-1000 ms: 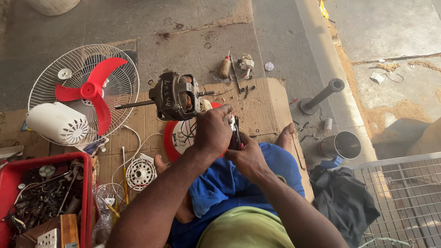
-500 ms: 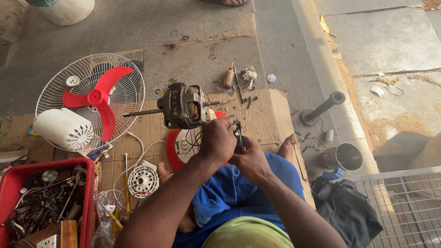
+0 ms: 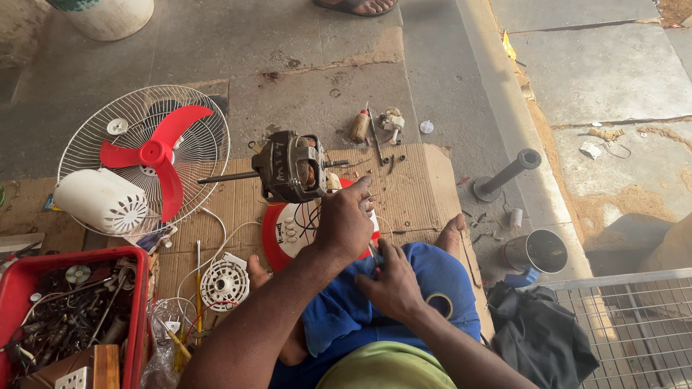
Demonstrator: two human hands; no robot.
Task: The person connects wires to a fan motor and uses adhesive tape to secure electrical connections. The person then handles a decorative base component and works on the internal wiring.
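Observation:
A dark fan motor (image 3: 290, 167) with a long shaft sits above a red and white round fan base (image 3: 285, 232) on the cardboard sheet (image 3: 414, 194). Thin wires run from the motor toward my left hand (image 3: 344, 225), which is closed around their ends just right of the motor. My right hand (image 3: 391, 287) rests lower, over my blue-clad lap, fingers pinched on a small dark tool whose tip points up toward my left hand. Most of the tool is hidden.
A wire fan guard with red blades (image 3: 155, 155) and a white motor cover (image 3: 101, 202) lie left. A red crate of parts (image 3: 68, 317) stands at lower left. Small screws and a bottle (image 3: 360, 126), a grey pipe (image 3: 504, 176), a metal cup (image 3: 537, 252) and a wire grille (image 3: 634, 331) lie right.
Both hands have dropped a little toward my lap, the right hand moving below the left. The view has tilted so the motor and fan sit lower in frame.

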